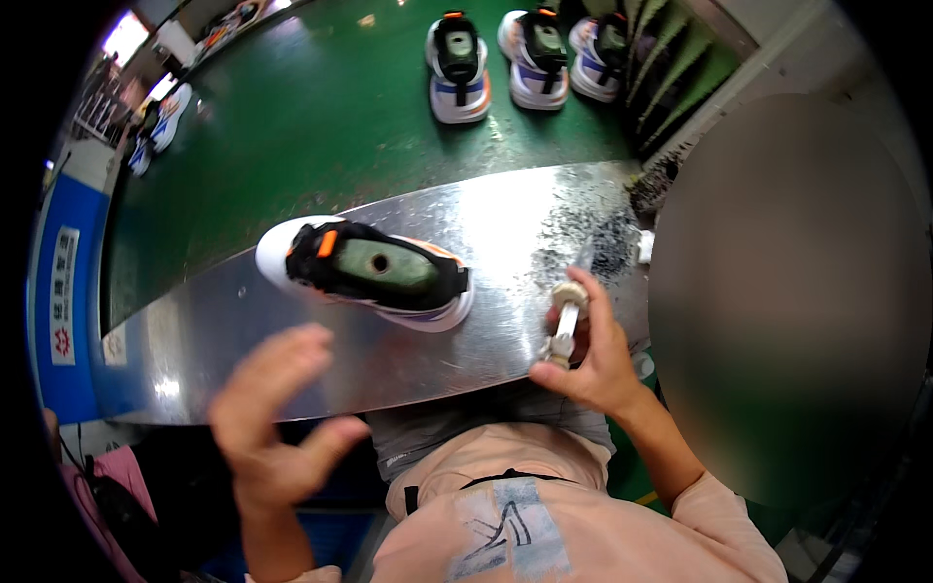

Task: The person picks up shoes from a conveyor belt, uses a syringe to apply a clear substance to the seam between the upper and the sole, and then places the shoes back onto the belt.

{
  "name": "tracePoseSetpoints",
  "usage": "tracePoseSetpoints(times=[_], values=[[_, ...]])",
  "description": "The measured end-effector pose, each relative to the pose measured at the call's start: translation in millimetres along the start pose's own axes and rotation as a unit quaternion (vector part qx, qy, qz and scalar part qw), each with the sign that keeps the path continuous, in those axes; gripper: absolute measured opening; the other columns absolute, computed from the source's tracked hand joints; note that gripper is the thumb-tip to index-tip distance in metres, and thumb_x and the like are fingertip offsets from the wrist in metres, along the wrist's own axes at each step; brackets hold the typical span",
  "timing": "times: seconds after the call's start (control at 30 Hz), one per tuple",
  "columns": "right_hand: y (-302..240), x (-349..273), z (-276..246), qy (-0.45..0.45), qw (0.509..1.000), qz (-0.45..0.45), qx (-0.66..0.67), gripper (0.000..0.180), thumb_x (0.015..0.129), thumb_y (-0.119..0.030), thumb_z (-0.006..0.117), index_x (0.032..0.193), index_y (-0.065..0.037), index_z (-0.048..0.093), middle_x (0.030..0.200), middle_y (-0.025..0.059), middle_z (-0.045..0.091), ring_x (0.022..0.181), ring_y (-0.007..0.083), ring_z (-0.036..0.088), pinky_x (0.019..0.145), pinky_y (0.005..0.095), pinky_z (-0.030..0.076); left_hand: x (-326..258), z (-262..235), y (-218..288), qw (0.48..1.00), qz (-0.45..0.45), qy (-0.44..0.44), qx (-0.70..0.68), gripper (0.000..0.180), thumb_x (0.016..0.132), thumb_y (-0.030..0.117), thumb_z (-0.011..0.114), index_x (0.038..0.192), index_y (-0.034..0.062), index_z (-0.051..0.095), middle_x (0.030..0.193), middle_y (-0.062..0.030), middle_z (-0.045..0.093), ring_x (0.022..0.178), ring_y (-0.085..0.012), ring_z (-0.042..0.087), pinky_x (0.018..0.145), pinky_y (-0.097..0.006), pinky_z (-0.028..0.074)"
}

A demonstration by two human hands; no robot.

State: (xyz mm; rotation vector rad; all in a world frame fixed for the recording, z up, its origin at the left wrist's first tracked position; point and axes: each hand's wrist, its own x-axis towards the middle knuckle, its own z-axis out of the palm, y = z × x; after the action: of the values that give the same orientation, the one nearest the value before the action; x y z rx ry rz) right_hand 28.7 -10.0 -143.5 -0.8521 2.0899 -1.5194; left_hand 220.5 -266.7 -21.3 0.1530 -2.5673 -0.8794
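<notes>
A white, black and orange sneaker [445,313] lies on the metal worktop with its toe toward the left. Inside its opening sits a green shoe last [406,271] with a dark round hole on top. Near the sneaker's toe side, my left hand [277,418] is raised above the worktop's front edge, fingers and thumb apart, holding nothing and slightly blurred. To the right of the heel, my right hand [604,364] grips a small pale hand tool [568,316] with a round off-white end and a short bar; its exact kind is unclear.
The metal worktop [525,209] carries dark specks at its right. Behind it runs a green surface [311,126] holding three sneakers, including a white sneaker [457,78]. More shoes [165,121] stand far left. A dark slatted rack [680,73] is at the back right, beside a large blurred area.
</notes>
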Motion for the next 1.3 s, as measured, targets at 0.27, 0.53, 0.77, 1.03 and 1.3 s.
tracePoseSetpoints(times=[0.27, 0.53, 0.77, 1.03, 1.3], values=[[-17, -4, -11, 0.014, 0.993, -0.102, -0.065, 0.101, 0.062, -0.046, 0.085, 0.138, -0.003, 0.035, 0.091, 0.0067, 0.06, 0.063, 0.014, 0.051, 0.059, 0.027, 0.046, 102, 29, -18, 0.966, 0.057, -0.159, 0.197, 0.063, 0.041, 0.018, 0.088, 0.1, 0.0041, 0.068, 0.102, -0.013, 0.065, 0.098, -0.0318, 0.062, 0.087, -0.04, 0.049], [14, 24, -18, 0.051, 0.989, -0.103, -0.088, 0.101, 0.06, -0.046, 0.086, 0.137, -0.004, 0.036, 0.092, 0.0069, 0.06, 0.06, 0.014, 0.05, 0.058, 0.0274, 0.046, 7, 50, -5, 0.959, 0.102, 0.018, 0.265, 0.045, 0.056, 0.01, 0.074, 0.1, 0.0043, 0.067, 0.103, -0.0115, 0.065, 0.098, -0.035, 0.063, 0.089, -0.046, 0.05], [28, 24, -12, 0.048, 0.99, -0.114, -0.071, 0.103, 0.057, -0.039, 0.088, 0.139, -0.005, 0.035, 0.095, 0.0063, 0.062, 0.056, 0.0107, 0.043, 0.053, 0.0253, 0.041, -21, 53, -12, 0.955, 0.097, 0.031, 0.28, 0.047, 0.063, 0.015, 0.075, 0.107, 0.0048, 0.063, 0.112, -0.0125, 0.062, 0.107, -0.0353, 0.059, 0.095, -0.048, 0.047], [19, 23, -13, 0.073, 0.986, -0.116, -0.094, 0.103, 0.059, -0.04, 0.088, 0.138, -0.004, 0.035, 0.096, 0.0058, 0.062, 0.056, 0.0103, 0.042, 0.053, 0.0247, 0.04, -26, 57, -15, 0.95, 0.105, 0.053, 0.291, 0.033, 0.074, 0.019, 0.068, 0.105, 0.0072, 0.065, 0.111, -0.0106, 0.063, 0.105, -0.0323, 0.06, 0.094, -0.047, 0.049], [22, 24, -14, 0.073, 0.989, -0.098, -0.083, 0.103, 0.059, -0.041, 0.088, 0.139, -0.005, 0.034, 0.096, 0.0062, 0.061, 0.057, 0.0108, 0.042, 0.053, 0.0252, 0.041, -5, 52, -12, 0.957, 0.111, 0.041, 0.265, 0.044, 0.06, 0.012, 0.07, 0.103, 0.0062, 0.067, 0.107, -0.0104, 0.064, 0.101, -0.0329, 0.061, 0.09, -0.047, 0.05]])
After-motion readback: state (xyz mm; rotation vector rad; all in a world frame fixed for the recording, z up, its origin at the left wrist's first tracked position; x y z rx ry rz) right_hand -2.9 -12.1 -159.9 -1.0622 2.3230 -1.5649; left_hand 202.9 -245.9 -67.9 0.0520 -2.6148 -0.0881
